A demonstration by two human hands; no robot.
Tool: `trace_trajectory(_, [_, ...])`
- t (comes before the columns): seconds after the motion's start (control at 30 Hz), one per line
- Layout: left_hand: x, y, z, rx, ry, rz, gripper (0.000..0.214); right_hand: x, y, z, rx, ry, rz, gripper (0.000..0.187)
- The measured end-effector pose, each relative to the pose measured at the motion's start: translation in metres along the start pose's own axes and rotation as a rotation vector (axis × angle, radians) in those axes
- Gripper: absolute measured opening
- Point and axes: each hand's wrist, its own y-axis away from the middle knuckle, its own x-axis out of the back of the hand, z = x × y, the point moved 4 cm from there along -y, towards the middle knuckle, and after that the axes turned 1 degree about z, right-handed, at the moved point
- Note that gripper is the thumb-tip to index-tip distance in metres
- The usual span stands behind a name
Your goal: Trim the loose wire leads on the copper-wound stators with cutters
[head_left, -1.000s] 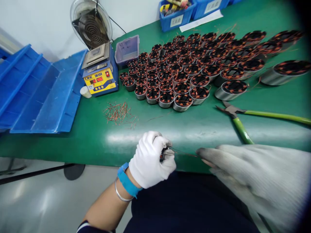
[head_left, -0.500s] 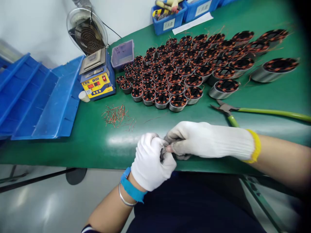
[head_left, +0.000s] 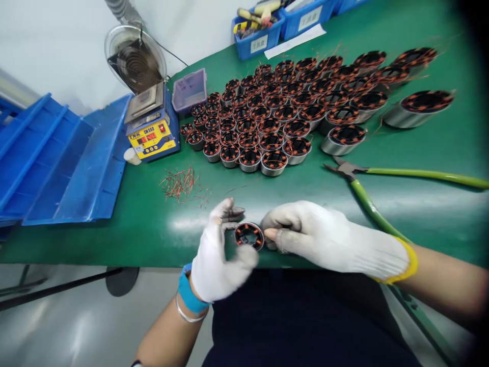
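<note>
Where the yellow-and-blue control unit [head_left: 153,137] sits at the upper left of the frame, I can read "CM 558" on its face; the red digits glow, but they are too blurred for me to swear to. Two blue tool bins [head_left: 243,50] along the top edge carry white labels [head_left: 259,44], both reading 工具盒.

At lower centre I have the wire-wound stator ring [head_left: 248,227], above the front part of the green bench [head_left: 133,237]; I cannot tell whether it rests there. Its open face looks up toward my camera, so its central axis runs roughly along my line of sight, and the outline is widest left to right.

The gloved left hand [head_left: 216,265] is released, fingers spread around the ring's left side, thumb blurred across its near edge. The right hand [head_left: 309,234] pinches the ring's right edge between thumb and forefinger; whether they grip rim or wire lead, I can't tell.

Up the frame stand packed stators [head_left: 274,164]; copper clippings [head_left: 179,184] lie left of centre, green-handled cutters [head_left: 348,169] at right, tips pointing upper left.
</note>
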Motion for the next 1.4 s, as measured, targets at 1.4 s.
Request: trace_trajectory(1.4, [-0.008,0.019,0.049,-0.034,0.197,-0.276,0.029,-0.040,0.058,0.006,-0.025,-0.830,0.071,0.057])
